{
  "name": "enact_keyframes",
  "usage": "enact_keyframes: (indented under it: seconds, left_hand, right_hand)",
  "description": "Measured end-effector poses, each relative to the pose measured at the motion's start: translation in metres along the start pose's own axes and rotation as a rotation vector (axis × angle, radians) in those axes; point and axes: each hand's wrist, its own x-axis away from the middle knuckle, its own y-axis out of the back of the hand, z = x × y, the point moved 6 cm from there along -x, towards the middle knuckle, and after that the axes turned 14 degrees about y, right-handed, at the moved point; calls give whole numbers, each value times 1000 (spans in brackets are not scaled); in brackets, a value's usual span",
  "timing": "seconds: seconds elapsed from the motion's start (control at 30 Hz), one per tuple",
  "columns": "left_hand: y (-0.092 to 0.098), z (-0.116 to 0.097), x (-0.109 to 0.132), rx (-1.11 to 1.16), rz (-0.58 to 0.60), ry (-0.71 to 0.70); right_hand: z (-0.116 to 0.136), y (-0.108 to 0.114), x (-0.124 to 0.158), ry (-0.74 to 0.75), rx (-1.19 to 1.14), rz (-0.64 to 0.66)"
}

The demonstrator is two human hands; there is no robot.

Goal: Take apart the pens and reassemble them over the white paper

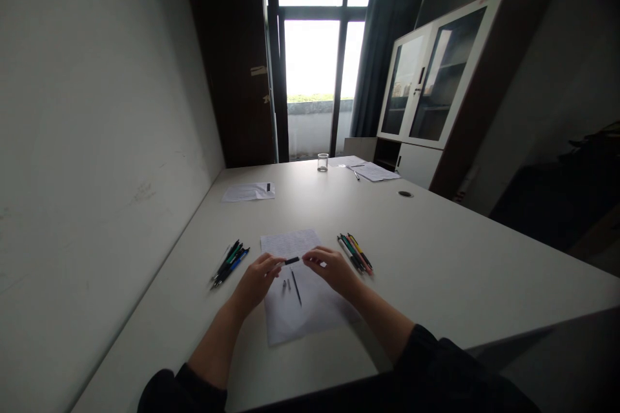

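Observation:
Over the paper sheets (285, 329), my left hand (261, 276) pinches one end of a short pen barrel (292, 261), dark along its visible length. My right hand (330, 266) is close to the barrel's other end, thumb and fingertips drawn together. Whatever is between those fingertips is too small to make out, and I cannot tell whether they touch the barrel. Below the hands, a thin dark pen refill (296, 288) lies on the paper. Two small pen parts, one left (284, 286) and one right (289, 284), rest beside it.
A bunch of pens (230, 264) lies left of the paper, and several more pens (355, 253) lie to its right. Farther back are a glass jar (322, 162), papers (372, 171), another sheet (247, 192) and a round cable hole (405, 194). A wall borders the table's left side.

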Motion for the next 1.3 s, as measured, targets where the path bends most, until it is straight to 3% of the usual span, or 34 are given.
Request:
enact_keyframes:
  seconds: [0.53,1.0,1.3]
  left_hand:
    - [-2,5,-1,2,-1,4]
    - [0,22,-1,156,-113,170]
    - [-1,35,-1,33,-114,226]
  right_hand:
    - [5,1,0,1,52,38]
    - [33,-21,3,212,112,410]
    - [26,-26,6,200,133,473]
